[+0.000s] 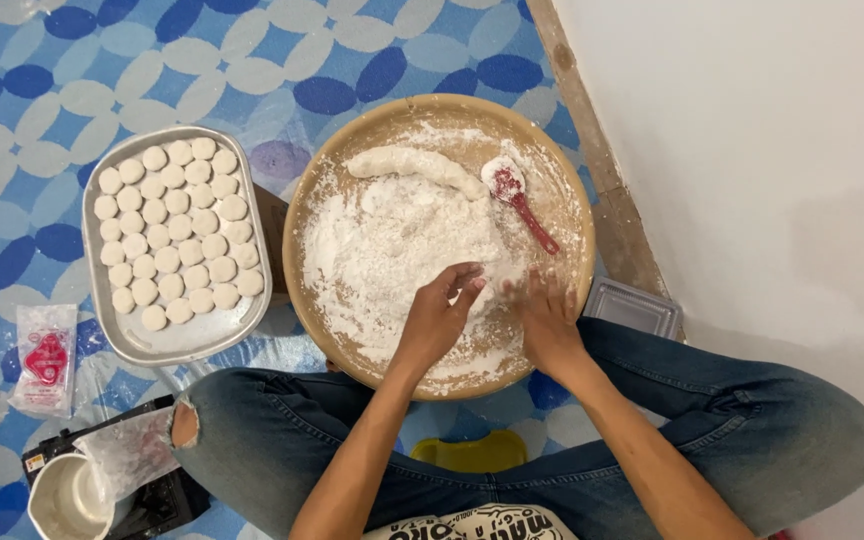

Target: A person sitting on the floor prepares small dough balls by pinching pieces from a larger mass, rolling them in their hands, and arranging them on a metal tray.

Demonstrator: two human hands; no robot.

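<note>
A round wooden tray [322, 190] dusted with white flour lies on the floor in front of my crossed legs. My left hand [442, 310] rests at its near side, fingers curled together over the flour; whether they pinch a bit of dough I cannot tell. My right hand [544, 315] is beside it, fingers spread and blurred, pressing the floured surface. A long roll of white dough [412, 165] lies at the far side of the tray. A red spoon [517, 195] coated with flour sits next to the roll.
A metal tray [187, 340] at the left holds several rows of flat round dough pieces [174, 232]. A small plastic packet [44, 358], a white cup [67, 500] and a dark device lie at lower left. A clear plastic lid [632, 305] and white wall are at right.
</note>
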